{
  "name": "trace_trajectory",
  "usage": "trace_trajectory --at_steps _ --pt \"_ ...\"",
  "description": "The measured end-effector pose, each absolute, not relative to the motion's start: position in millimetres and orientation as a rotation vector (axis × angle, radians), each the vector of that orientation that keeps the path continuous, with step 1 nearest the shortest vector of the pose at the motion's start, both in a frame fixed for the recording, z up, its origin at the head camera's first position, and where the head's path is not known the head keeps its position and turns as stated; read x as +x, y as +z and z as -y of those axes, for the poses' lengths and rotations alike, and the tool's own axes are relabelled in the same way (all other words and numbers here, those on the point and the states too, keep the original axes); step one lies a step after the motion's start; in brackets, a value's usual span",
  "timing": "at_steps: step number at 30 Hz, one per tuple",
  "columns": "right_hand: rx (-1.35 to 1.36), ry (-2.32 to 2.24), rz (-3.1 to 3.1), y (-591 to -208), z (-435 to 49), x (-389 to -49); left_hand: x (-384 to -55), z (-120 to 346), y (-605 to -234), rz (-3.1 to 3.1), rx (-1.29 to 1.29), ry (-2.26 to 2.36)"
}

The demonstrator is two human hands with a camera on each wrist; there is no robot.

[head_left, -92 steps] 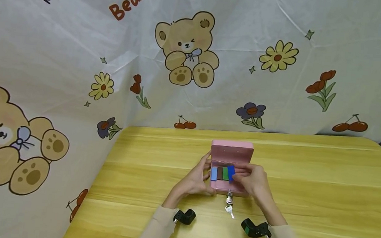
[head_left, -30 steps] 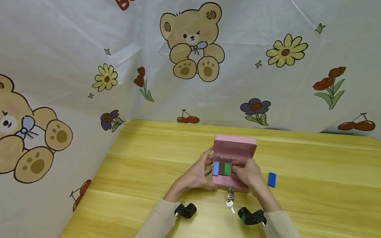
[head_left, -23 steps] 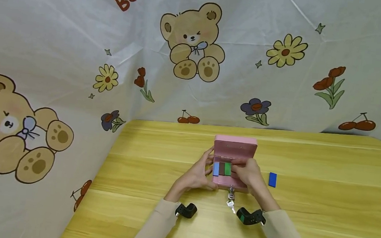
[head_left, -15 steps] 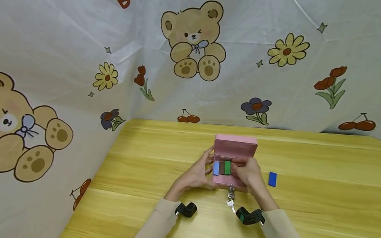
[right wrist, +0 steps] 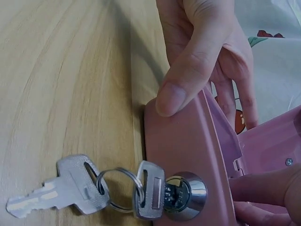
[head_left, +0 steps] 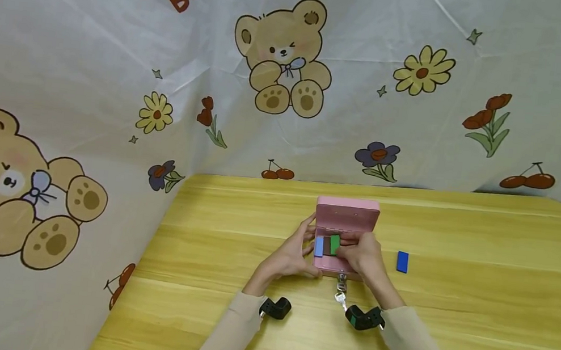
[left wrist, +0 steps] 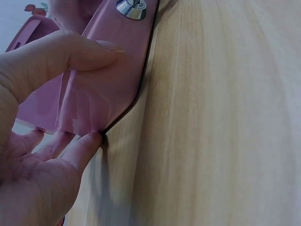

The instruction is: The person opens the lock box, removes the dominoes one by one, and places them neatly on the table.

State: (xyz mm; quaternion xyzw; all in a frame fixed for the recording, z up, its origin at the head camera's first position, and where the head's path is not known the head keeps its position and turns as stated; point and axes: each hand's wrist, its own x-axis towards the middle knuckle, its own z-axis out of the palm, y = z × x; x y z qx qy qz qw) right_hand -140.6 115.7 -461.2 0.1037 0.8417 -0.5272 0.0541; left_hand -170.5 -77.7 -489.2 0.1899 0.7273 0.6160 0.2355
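A pink cash box (head_left: 347, 216) stands on the table with its lid raised. My left hand (head_left: 289, 258) grips its left side; in the left wrist view the thumb (left wrist: 89, 52) presses the front wall and the fingers touch the side. Inside, my right hand (head_left: 365, 255) pinches a green block (head_left: 335, 244), slightly tilted. Left of it lie a brown block (head_left: 326, 246) and a light blue block (head_left: 319, 247). The right wrist view hides the right fingertips behind the box's front wall. A key sits in the front lock (right wrist: 188, 195), and a second key (right wrist: 80, 183) hangs from its ring.
A dark blue block (head_left: 402, 262) lies on the wooden table (head_left: 477, 310), right of the box. Behind and to the left hangs a white cloth (head_left: 352, 80) printed with bears and flowers. Each wrist wears a black camera (head_left: 275, 308).
The dark blue block has gone from the box to the table at the right. The right hand is back in the box, and the green block has tilted in its fingers. The left hand keeps its grip.
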Motion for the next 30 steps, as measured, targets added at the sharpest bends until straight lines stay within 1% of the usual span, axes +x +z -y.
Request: trace_trajectory --at_steps 8,15,18,22,26,30 --pt "0.298 -1.691 -2.507 -463.1 -116.9 -140.5 -171.7 77.6 -490.9 -2.013 0.495 1.680" --pt "0.244 -1.889 -2.369 -450.1 -132.7 -119.9 -171.7 78.0 -489.5 -1.999 0.487 1.676" --pt "0.249 -1.972 -2.297 -443.8 -152.3 -106.2 -171.5 77.2 -489.9 -2.004 0.479 1.663" --pt "0.260 -1.981 -2.342 -444.3 -194.7 -90.6 -171.8 78.2 -490.0 -2.003 0.489 1.669" --pt "0.305 -1.869 -2.463 -456.9 -242.0 -81.1 -171.6 80.1 -490.6 -2.007 0.512 1.675" --pt "0.373 -1.667 -2.560 -466.6 -268.8 -75.7 -170.4 78.3 -491.8 -2.008 0.521 1.669"
